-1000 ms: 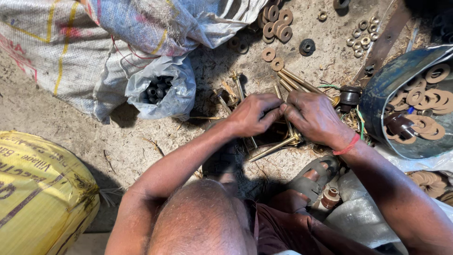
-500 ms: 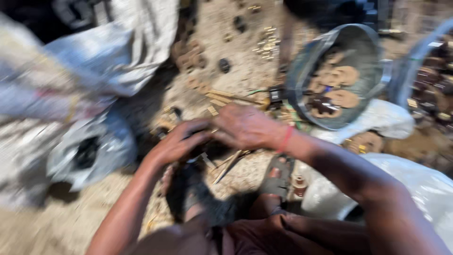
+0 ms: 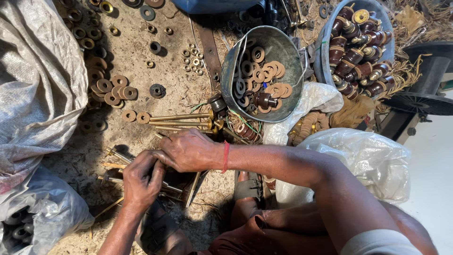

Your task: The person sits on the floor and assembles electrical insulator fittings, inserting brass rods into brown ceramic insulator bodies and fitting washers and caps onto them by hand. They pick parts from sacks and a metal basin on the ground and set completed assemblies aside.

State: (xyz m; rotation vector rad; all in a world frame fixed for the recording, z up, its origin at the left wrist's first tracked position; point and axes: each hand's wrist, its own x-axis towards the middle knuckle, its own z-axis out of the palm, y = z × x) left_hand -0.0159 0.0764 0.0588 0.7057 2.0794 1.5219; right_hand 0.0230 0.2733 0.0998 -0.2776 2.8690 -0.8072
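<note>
Dull brass rods and matt brown washers lie on rough, dusty ground. A dented grey metal bucket sits beside glossy brown insulators. Crinkled clear plastic and coarse woven sacking flank them.

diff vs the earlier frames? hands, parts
Mostly the view swung: the metal tub of washers now sits top centre. Left hand and right hand stay together, gripping a brass rod low over the ground. Loose rods unmoved.
</note>
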